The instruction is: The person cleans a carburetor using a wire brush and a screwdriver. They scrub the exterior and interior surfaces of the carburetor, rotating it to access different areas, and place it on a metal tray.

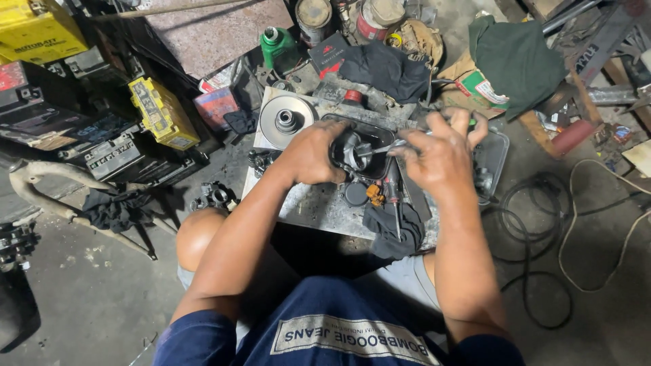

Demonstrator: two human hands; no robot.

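A low grey worktop (305, 203), stained and scuffed, sits on the concrete floor (102, 298) in front of the seated person. On its far left corner lies a round silver pulley disc (286, 120). Just right of the disc stands a black tray (380, 139), and a second tray (494, 152) lies at the right edge. A dark rag (390, 230) hangs over the near edge, with a screwdriver (394, 196) lying across it.

The left hand (308, 152) holds a dark round metal part (349, 150) over the black tray, fingers clamped around its left side. The right hand (441, 152) has its fingers closed on a thin silver tool (383, 148), whose tip reaches into the part's hollow.
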